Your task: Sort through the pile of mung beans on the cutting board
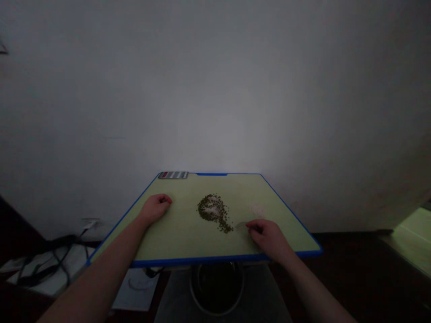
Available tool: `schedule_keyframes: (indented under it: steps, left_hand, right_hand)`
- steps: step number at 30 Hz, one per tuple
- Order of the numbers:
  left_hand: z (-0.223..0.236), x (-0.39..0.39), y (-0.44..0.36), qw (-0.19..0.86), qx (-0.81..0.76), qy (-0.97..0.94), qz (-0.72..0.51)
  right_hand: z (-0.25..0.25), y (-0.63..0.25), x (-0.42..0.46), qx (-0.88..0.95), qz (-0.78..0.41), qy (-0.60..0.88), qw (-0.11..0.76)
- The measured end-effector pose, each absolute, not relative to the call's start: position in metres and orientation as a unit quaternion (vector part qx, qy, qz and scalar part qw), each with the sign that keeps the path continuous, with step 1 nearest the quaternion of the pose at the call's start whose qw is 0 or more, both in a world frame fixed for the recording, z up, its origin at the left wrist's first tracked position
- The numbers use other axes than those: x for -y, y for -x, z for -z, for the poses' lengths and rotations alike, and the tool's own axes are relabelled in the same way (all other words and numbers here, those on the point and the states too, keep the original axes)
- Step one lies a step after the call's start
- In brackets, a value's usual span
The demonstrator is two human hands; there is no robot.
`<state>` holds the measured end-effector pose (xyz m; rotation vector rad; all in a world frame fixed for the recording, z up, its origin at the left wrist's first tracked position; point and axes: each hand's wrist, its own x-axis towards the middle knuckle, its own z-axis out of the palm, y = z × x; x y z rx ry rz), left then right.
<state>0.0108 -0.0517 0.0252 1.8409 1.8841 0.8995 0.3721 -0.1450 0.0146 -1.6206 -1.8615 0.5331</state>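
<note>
My right hand [266, 235] rests low over the right part of a pale yellow-green tabletop [182, 242], its fingers pinching a clear, flat piece with a rounded edge [241, 226]. Just left of that piece lies a loose pile of small green beans [204, 211], with white grains [213, 210] among them. Beyond my right hand is a thin patch of white grains [258, 210], apart from the beans. On the left side of the tabletop lies my left hand [156, 208], fingers curled in and nothing seen in them.
A phone [173, 175] lies at the far left corner, by the blue table rim [212, 174]. Below the near edge, a round dark pot [217, 287] sits at my lap. Black cables [57, 260] are tangled on the left. A pale wall [215, 89] stands behind the table.
</note>
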Motion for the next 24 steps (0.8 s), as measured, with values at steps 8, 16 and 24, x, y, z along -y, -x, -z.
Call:
schedule_keyframes:
  steps: [8,16,24]
  left_hand:
    - [-0.022,0.049,-0.009,0.192,-0.664,-0.643,-0.33]
    - [-0.019,0.047,-0.007,0.19,-0.661,-0.646,-0.332]
    - [-0.021,0.048,-0.007,0.177,-0.664,-0.653,-0.318]
  right_hand:
    - [-0.015,-0.371,0.142,0.702,-0.19,0.612,0.31]
    - [-0.014,-0.371,0.134,0.692,-0.181,0.627,0.307]
    - [-0.016,-0.396,0.117,0.675,-0.144,0.659,0.299]
